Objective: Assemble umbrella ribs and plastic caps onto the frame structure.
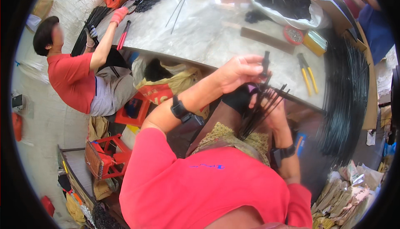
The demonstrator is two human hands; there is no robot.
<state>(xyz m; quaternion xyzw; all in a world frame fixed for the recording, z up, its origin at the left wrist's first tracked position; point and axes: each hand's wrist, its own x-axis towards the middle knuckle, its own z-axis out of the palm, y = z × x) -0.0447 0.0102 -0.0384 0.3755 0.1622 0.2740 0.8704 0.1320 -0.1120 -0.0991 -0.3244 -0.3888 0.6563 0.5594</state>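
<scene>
My left hand is raised at the table's near edge. Its thumb and fingers pinch a short black plastic piece, held upright. Just below and to the right, my right hand is wrapped round a bundle of thin black rods, which slants down over my lap. The upper ends of the rods fan out close to the black piece; whether they touch it, I cannot tell. Yellow-handled pliers lie on the table to the right of my hands.
Behind the pliers are a red dish of small metal bits, a yellow box and a brown strip. A white sack holds black pieces. Long black rods hang at right. A gloved co-worker sits at left.
</scene>
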